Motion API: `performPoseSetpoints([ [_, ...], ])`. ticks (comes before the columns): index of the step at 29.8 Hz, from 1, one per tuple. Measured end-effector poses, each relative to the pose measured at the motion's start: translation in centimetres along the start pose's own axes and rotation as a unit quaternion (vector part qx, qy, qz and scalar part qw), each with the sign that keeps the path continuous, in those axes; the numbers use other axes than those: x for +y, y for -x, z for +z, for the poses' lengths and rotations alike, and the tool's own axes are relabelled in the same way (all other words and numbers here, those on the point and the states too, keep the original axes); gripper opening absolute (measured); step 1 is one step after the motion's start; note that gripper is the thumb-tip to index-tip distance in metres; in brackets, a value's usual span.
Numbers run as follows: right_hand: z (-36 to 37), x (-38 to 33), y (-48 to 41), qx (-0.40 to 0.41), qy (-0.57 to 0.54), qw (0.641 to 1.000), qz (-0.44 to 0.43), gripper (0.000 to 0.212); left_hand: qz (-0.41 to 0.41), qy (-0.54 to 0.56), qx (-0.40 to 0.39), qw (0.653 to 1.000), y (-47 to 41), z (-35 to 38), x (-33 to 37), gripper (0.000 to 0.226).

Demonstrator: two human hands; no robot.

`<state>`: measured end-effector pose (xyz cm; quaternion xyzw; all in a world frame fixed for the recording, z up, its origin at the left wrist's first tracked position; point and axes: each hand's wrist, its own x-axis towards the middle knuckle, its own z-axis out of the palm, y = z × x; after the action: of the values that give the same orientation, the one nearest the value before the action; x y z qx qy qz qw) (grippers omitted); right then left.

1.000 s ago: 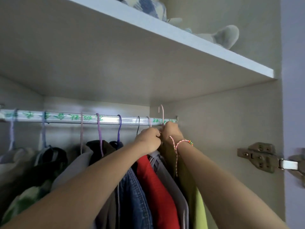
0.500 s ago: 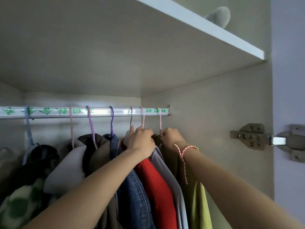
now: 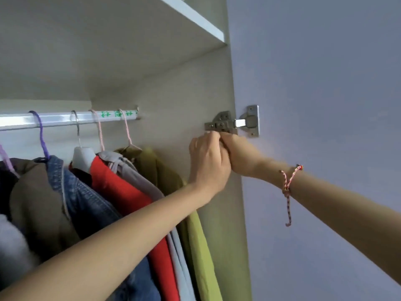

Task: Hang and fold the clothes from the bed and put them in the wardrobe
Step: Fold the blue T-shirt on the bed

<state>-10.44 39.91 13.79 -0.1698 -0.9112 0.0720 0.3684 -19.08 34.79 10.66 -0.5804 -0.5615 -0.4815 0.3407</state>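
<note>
Left grip (image 3: 208, 164) and right grip (image 3: 239, 153), fingers curled, meet just below the door hinge (image 3: 232, 123), right of the green garment (image 3: 200, 257); whatever they hold, if anything, is hidden.

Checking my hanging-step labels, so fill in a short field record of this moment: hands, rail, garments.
Hands: left hand and right hand touching each other, fingers curled, just below the door hinge
Held item: cannot tell
Rail: clothes rail with hanger hooks over it
Rightmost garment: olive-green garment on a pink hanger
Leftward from it: grey garment, red garment, denim jacket
Right wrist: braided bracelet
</note>
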Motion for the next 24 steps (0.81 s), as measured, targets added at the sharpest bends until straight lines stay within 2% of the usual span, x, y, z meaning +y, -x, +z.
performPoseSetpoints([
  [2, -2.2, 0.9, 3.1, 0.023, -0.001, 1.000, 0.004, 0.017, 0.030, 0.045, 0.049, 0.997, 0.7, 1.2, 3.5, 0.035],
  [5, -7.0, 1.7, 8.9, 0.050, 0.042, 0.997, 0.046, 0.026, 0.061, 0.177, 0.046, 0.981, 2.2, 3.0, 9.6, 0.038],
  [6, -10.3, 2.7, 13.8, 0.067, 0.081, 0.992, 0.072, 0.029, 0.074, 0.244, 0.029, 0.967, 3.9, 4.5, 14.7, 0.040],
  [7, -11.0, 2.6, 14.2, 0.066, 0.083, 0.993, 0.051, 0.032, 0.087, 0.250, 0.022, 0.964, 4.0, 4.1, 15.2, 0.040],
  [9, -15.0, 3.1, 19.7, 0.066, 0.130, 0.986, 0.077, 0.036, 0.157, 0.297, 0.007, 0.942, 5.0, 5.6, 20.1, 0.038],
  [11, -18.8, 4.2, 25.5, 0.065, 0.180, 0.976, 0.106, 0.039, 0.223, 0.294, -0.017, 0.929, 6.4, 7.3, 25.2, 0.033],
  [12, -21.2, 4.8, 29.6, 0.063, 0.211, 0.964, 0.147, 0.042, 0.247, 0.295, -0.037, 0.922, 7.3, 8.6, 28.6, 0.032],
  [15, -27.9, 5.9, 43.3, 0.052, 0.302, 0.912, 0.272, 0.053, 0.330, 0.301, -0.077, 0.891, 12.1, 11.5, 39.9, 0.025],
  [16, -27.9, 6.7, 45.1, 0.045, 0.291, 0.902, 0.316, 0.056, 0.351, 0.257, -0.107, 0.894, 12.7, 12.2, 40.1, 0.023],
  [18, -31.8, 5.7, 54.6, 0.037, 0.301, 0.848, 0.435, 0.059, 0.376, 0.251, -0.149, 0.879, 16.8, 13.7, 47.7, 0.023],
  [19, -32.9, 5.5, 59.3, 0.032, 0.300, 0.826, 0.475, 0.059, 0.381, 0.244, -0.187, 0.872, 19.0, 14.2, 50.5, 0.026],
  [20, -32.8, 6.0, 60.8, 0.019, 0.289, 0.811, 0.508, 0.058, 0.380, 0.210, -0.241, 0.868, 19.4, 14.5, 50.2, 0.030],
  [22, -35.6, 3.4, 71.1, 0.018, 0.287, 0.741, 0.607, 0.055, 0.375, 0.227, -0.344, 0.830, 24.6, 15.2, 57.6, 0.033],
  [23, -35.3, 3.8, 72.7, 0.017, 0.276, 0.735, 0.620, 0.053, 0.355, 0.188, -0.386, 0.830, 25.2, 15.8, 57.0, 0.033],
  [24, -36.0, 2.6, 76.4, 0.025, 0.266, 0.704, 0.658, 0.051, 0.352, 0.172, -0.418, 0.819, 27.1, 16.3, 59.3, 0.034],
])
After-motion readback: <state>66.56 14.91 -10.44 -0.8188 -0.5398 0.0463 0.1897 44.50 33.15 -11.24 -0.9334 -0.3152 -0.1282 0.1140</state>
